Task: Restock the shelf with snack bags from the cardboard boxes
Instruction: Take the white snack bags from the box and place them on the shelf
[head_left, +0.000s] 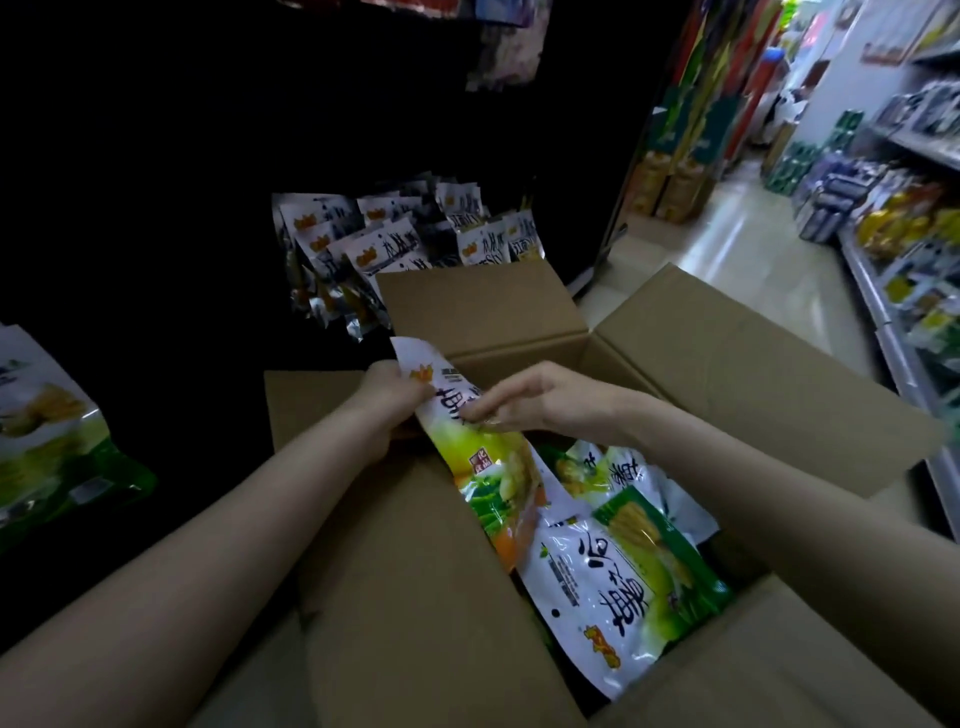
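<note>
Hands both on one white-and-green plastic snack bag (467, 441) above the open brown cardboard box (727, 364): left hand (387, 402) grips its top edge, right hand (524, 402) pinches the front. Bag's long axis runs toward the dark shelf (156, 234) beyond the box; left hand nearer it.

Matt brown corrugated cardboard box (727, 374) beneath both hands, glossy plastic snack bag (467, 447) pinched between them, shiny crinkled film bags (613, 566) below the right hand, polished floor (727, 260) beyond
</note>
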